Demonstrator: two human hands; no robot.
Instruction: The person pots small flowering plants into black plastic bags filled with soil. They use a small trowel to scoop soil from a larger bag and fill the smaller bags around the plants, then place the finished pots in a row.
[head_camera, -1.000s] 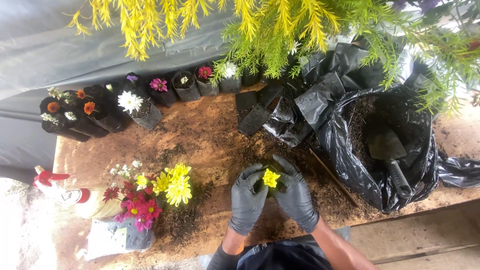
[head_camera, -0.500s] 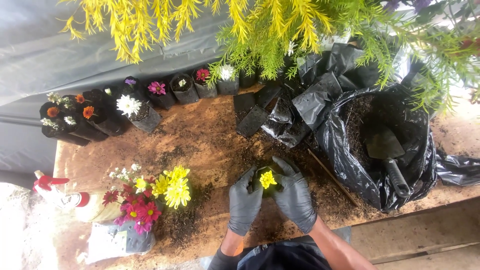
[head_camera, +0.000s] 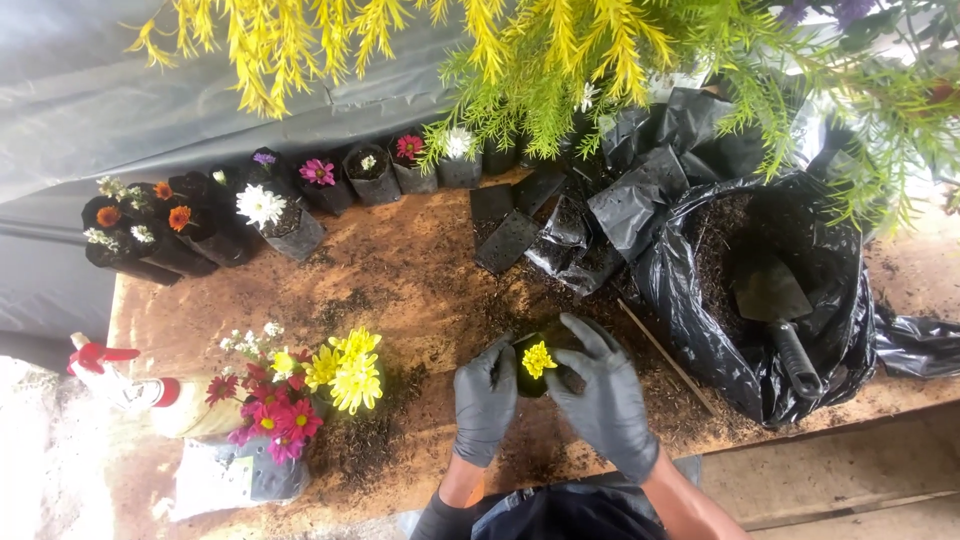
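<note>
Far left, a row of small black grow bags (head_camera: 200, 235) with single blooms is seen along the far edge of the soil-strewn wooden table (head_camera: 400, 270); the leftmost bags are partly lost against the dark grey sheet (head_camera: 150, 110). Near left, a spray bottle with a red trigger (head_camera: 110, 365) is half washed out by glare. A loose bunch of cut flowers (head_camera: 300, 385), yellow, red and pink, is laid beside it, its stems hidden in a pale wrap.

At near centre, a small black bag holding a yellow flower (head_camera: 537, 360) is cupped between both gloved hands. The left hand (head_camera: 484, 400) is pressed against the bag's left side, fingers together and curled. The right hand (head_camera: 600, 395) is wrapped round its right side, fingers spread and bent over the rim. Most of the bag is covered by the gloves; only the bloom and a sliver of rim are made out.

Right, an open black sack of soil (head_camera: 760, 300) is noted, a trowel (head_camera: 780, 310) lying inside. Yellow-green foliage (head_camera: 560, 60) overhangs the far edge, masking what lies behind.
</note>
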